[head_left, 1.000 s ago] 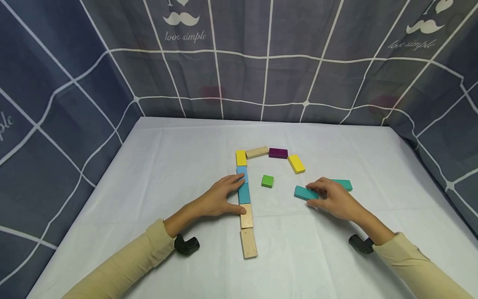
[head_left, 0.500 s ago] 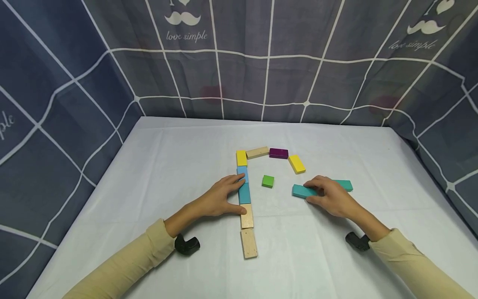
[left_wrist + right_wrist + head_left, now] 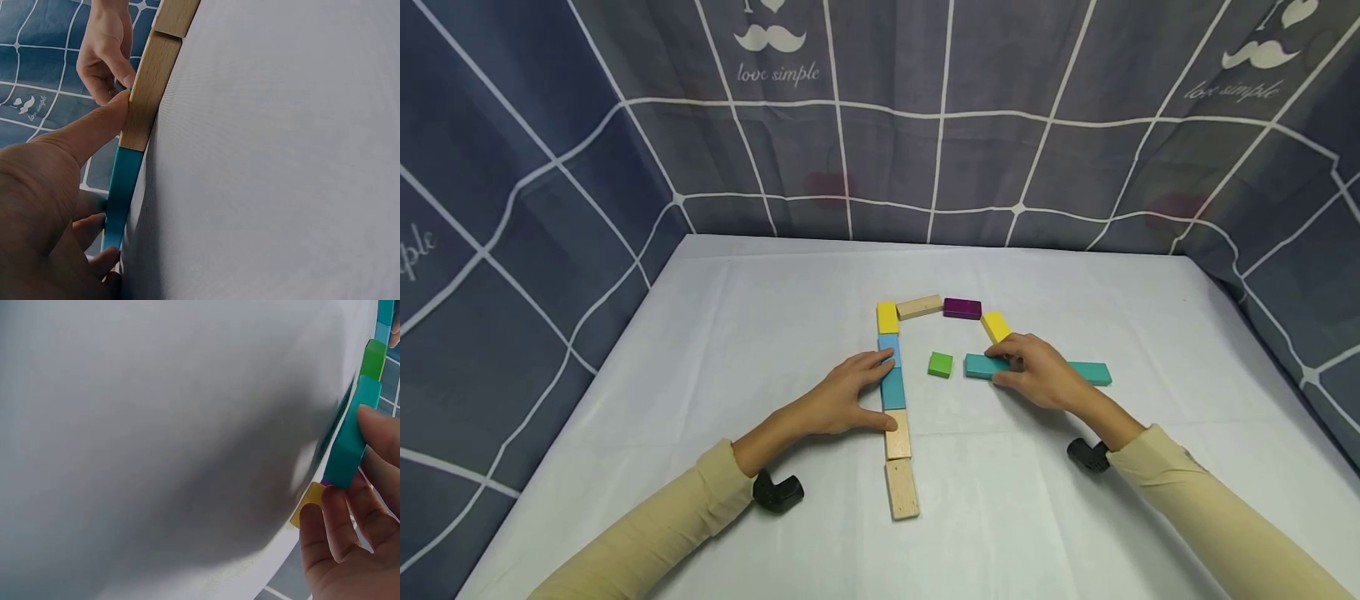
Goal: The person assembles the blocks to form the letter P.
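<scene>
My right hand pinches a teal block between thumb and fingers, just right of a small green block. In the right wrist view the teal block sits under the thumb, close over the cloth. A second teal block lies behind that hand, partly hidden. My left hand rests along a straight row of blocks, fingertips on the blue blocks and thumb on a plain wooden block. In the left wrist view that thumb touches the wooden block's edge, its fingers loosely spread.
Another wooden block forms the row's near end, a yellow block its far end. From there a thin wooden block, a purple block and a yellow block curve right. A grey checked curtain hangs behind the white-covered table.
My right hand has carried the teal block left and slightly away from me, toward the green block, turning it nearly straight across. The left hand stays in place on the row.
</scene>
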Available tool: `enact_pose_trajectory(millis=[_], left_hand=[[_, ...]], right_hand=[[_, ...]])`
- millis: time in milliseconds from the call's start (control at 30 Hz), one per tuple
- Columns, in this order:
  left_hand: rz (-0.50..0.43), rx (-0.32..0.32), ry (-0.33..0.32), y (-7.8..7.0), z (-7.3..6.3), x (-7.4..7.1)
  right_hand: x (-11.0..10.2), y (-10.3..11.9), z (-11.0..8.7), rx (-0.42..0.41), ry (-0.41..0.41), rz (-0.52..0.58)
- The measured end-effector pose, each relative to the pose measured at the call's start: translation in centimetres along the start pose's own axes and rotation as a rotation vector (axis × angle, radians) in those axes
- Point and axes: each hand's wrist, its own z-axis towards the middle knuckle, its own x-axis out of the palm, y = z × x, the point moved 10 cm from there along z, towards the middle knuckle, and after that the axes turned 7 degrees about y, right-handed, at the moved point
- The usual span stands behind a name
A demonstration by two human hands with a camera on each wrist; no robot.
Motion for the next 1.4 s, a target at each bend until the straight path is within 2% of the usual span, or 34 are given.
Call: enact_pose_trajectory(millis=[300, 500, 967, 1400], left_hand=[[0.002, 0.003, 0.001, -0.1, 0.0, 0.0], [-0.002, -0.002, -0.001, -0.1, 0.0, -0.1], [-0.003, 0.004, -0.002, -0.2, 0.1, -0.1], [-0.004, -0.012, 0.003, -0.3, 0.0, -0.1]], right_hand=[[-0.1, -0.7, 0.9, 0.002, 0.003, -0.016], [-0.1, -0.8, 1.0, 0.005, 0.004, -0.003], [-0.6, -1.0, 1.2, 0.037, -0.052, -0.001], [-0.4, -1.0, 1.4, 0.045, -0.043, 0.002]])
